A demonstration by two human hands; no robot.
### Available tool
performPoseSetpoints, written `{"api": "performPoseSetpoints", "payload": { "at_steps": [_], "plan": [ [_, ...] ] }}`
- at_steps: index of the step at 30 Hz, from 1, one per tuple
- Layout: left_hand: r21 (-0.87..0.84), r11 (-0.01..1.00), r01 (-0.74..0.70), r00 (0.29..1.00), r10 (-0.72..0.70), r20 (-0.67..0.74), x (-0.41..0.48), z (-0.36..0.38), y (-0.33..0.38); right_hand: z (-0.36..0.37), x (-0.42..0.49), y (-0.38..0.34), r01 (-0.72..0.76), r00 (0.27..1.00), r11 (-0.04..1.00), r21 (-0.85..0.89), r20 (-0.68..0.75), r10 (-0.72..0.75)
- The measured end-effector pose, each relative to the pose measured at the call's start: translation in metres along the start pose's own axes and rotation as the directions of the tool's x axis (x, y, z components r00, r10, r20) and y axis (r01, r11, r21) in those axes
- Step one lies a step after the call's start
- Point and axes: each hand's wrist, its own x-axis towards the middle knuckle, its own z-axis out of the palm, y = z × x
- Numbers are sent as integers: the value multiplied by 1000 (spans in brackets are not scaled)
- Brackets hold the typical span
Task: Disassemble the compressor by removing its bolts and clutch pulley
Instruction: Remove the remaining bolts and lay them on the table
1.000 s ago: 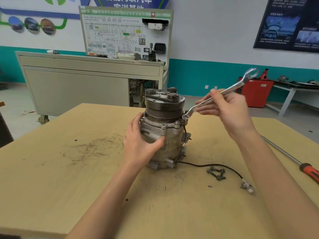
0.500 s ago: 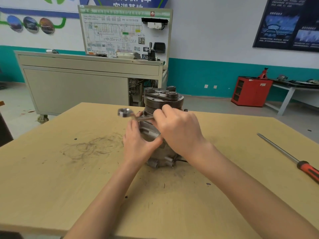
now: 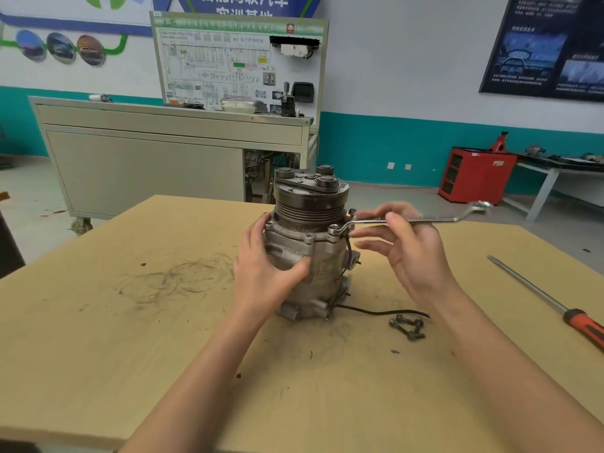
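Your left hand (image 3: 264, 273) wraps the compressor (image 3: 313, 266), which stands upright near the middle of the tabletop (image 3: 130, 322). Its grip is closed round the housing, thumb across the front and fingers round the far-left side.

Your right hand (image 3: 411, 250) pinches the shaft of the wrench (image 3: 425, 219) between thumb and forefinger, with the other fingers spread loosely below it. The wrench lies nearly level. Its ring end is at a bolt (image 3: 334, 229) on the front-right of the flange (image 3: 294, 231), just below the clutch pulley (image 3: 310, 204). It seems seated over the bolt head, though that spot is too small to be sure.

A black wire (image 3: 376, 311) runs right from the compressor's base, just above a small heap of loose bolts (image 3: 407, 326). A screwdriver (image 3: 555, 308) with a red handle lies well apart on the right.
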Motion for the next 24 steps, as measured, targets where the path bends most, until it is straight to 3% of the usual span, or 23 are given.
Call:
{"api": "performPoseSetpoints", "payload": {
  "at_steps": [2, 4, 7, 11, 15, 17, 18, 20, 21, 24],
  "plan": [
    [5, 1000, 5, 1000, -5, 5, 0, 0, 0, -8, 18, 3, -187, 982, 943, 276, 22, 188],
    [5, 1000, 9, 1000, -9, 3, 0, 0, 0, -12, 33, 8, -302, 950, 862, 408, 55, 307],
    [1, 1000, 7, 1000, -7, 0, -1, 0, 0, -17, 45, 17, -388, 916, 790, 474, 106, 387],
    [-10, 1000, 8, 1000, -8, 0, -2, -1, 1, -22, 45, 16, -373, 925, 804, 463, 116, 362],
    [-14, 1000, 8, 1000, -8, -1, -1, -1, 1, -23, 47, -8, -193, 978, 932, 307, -12, 207],
    [-12, 1000, 8, 1000, -8, 0, -1, -1, 1, -17, 48, -23, -53, 987, 998, -14, -153, 51],
    [-12, 1000, 8, 1000, -8, 0, -1, -1, 0, -12, 46, -29, 5, 983, 979, -204, -181, -43],
    [-10, 1000, 6, 1000, -6, -7, -1, -1, 1, 6, 41, -37, 135, 972, 852, -506, -99, -213],
    [-9, 1000, 6, 1000, -6, -10, -1, -1, 1, 17, 37, -39, 228, 955, 739, -634, -5, -298],
    [-10, 1000, 4, 1000, -4, -11, -1, 0, 2, 45, 27, -40, 468, 837, 227, -854, 346, -424]
  ]
}}
